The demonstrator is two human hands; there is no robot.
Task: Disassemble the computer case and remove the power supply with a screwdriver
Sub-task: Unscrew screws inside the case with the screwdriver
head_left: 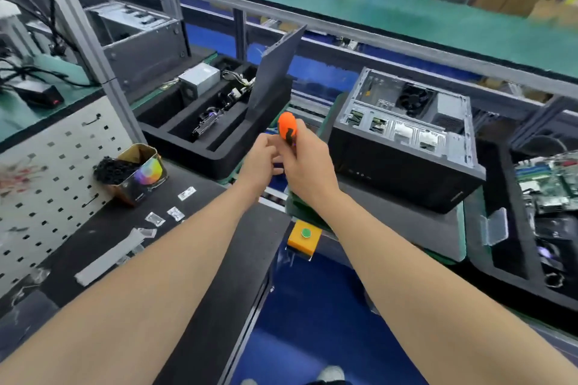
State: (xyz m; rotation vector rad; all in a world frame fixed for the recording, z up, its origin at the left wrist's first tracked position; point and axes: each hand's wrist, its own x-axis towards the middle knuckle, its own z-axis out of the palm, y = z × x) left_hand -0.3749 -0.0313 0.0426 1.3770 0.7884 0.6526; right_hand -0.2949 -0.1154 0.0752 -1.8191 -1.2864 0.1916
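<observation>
My right hand (305, 162) grips an orange and black screwdriver (287, 130) by its handle, held upright in mid-air; its shaft is hidden behind my fingers. My left hand (261, 159) is close beside it with curled fingers near the hidden shaft; whether it pinches anything I cannot tell. The black computer case (406, 150) lies on its side to the right, its open side up, showing a fan and metal bays. A grey power supply (200, 78) sits in a black foam tray (215, 134) to the left. A dark side panel (275, 75) stands leaning in that tray.
A gold tin of black screws (134, 172) and small plastic bags (175, 212) lie on the dark mat at left, beside a white pegboard (47, 184). An orange box with a green button (305, 236) sits below my hands. A tray with circuit boards (550, 191) is far right.
</observation>
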